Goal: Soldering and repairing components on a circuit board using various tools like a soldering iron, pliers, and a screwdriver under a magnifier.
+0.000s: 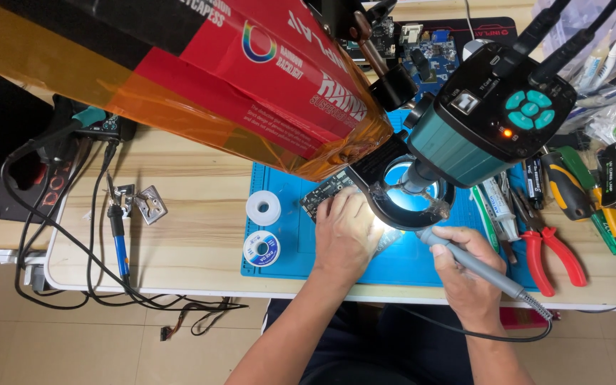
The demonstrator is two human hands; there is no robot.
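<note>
My left hand (346, 232) rests flat on a dark circuit board (320, 194) lying on a blue work mat (279, 246), and presses it down. My right hand (467, 267) grips a grey pen-shaped soldering tool (480, 269) with a cable running off to the right. Its tip points up and left under the lit ring light (406, 196) of a teal microscope camera (488, 117). The tip and the lit part of the board are hidden by the ring.
A white tape roll (263, 207) and a solder spool (262, 249) lie on the mat's left. A blue soldering iron (118, 239) with cables sits further left. Red pliers (552, 255), screwdrivers (566, 187) and tubes crowd the right. A red and black box (251, 71) hangs overhead.
</note>
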